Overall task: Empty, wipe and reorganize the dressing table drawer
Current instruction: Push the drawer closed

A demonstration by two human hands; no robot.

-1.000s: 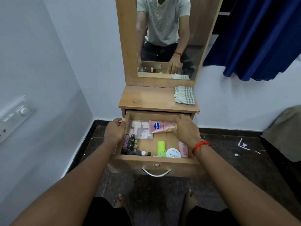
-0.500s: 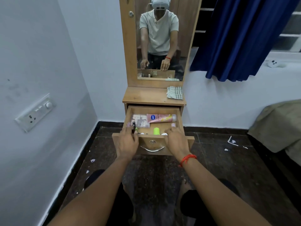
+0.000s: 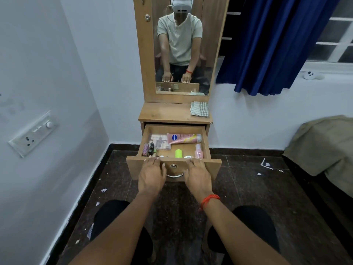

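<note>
While drawer [image 3: 214,167] sits out, my left hand [image 3: 151,174] and right hand [image 3: 197,175] grip its front edge; floor [image 3: 248,190] open both sides.

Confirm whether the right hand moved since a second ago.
Yes. The right hand pulled back toward the person, from the pink tube to the drawer front edge.

A dark blue curtain [image 3: 267,44] hung beside a window [image 3: 336,35], with a white gadget [image 3: 310,75] on the sill. A switchboard [image 3: 33,133] sat on the left wall, an olive cover [image 3: 321,144] lay at right, and paper scraps [image 3: 266,164] dotted the dark tiled floor [image 3: 248,197].
</note>
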